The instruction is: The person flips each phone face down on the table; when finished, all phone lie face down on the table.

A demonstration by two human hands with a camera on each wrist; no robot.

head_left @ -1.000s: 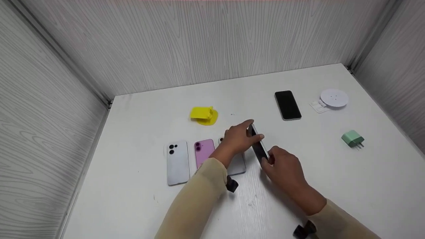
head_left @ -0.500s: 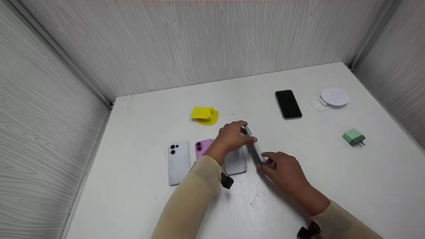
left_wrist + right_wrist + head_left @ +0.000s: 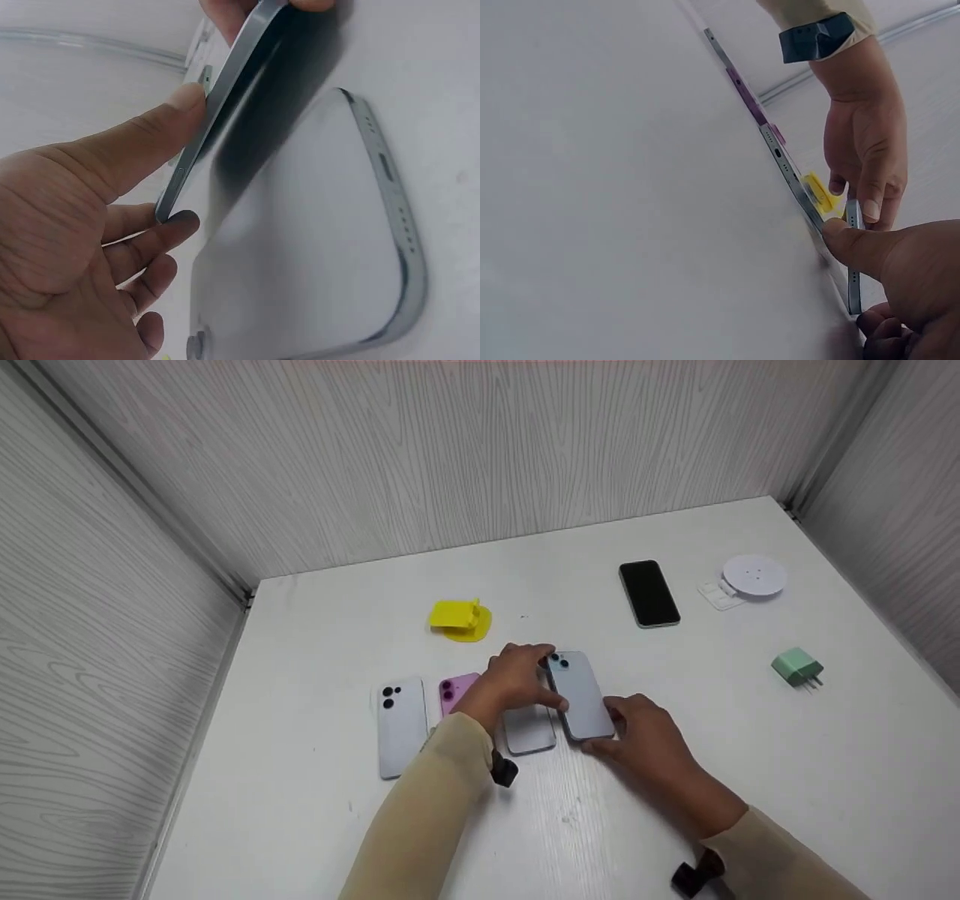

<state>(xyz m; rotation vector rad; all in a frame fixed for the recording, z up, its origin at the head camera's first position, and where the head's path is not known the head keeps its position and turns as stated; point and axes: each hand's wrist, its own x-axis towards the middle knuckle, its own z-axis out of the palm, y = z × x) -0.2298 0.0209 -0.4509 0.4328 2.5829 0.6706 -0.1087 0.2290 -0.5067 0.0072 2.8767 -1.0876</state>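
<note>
A pale blue smartphone (image 3: 585, 697) is held back side up, tilted just above the table. My left hand (image 3: 516, 681) pinches its upper left part; in the left wrist view the thumb presses on the phone's side edge (image 3: 225, 90). With thumb and fingers, my right hand (image 3: 646, 739) grips the lower end, seen in the right wrist view at the phone's bottom edge (image 3: 854, 289). A white smartphone (image 3: 300, 247) lies face down close beside it, partly hidden by my left hand in the head view. Further left are a pink smartphone (image 3: 456, 690) and another whitish smartphone (image 3: 403, 735).
A yellow phone stand (image 3: 461, 619) sits behind the row. Toward the back right lie a black-screened phone (image 3: 649, 594), a white stand with a round base (image 3: 754, 576) and a green plug adapter (image 3: 796, 667). Walls border the white table (image 3: 300, 660).
Between my hands, the pale blue phone has turned from screen side showing, through edge-on, to back side up. It has come lower, and my left hand has shifted slightly left and down.
</note>
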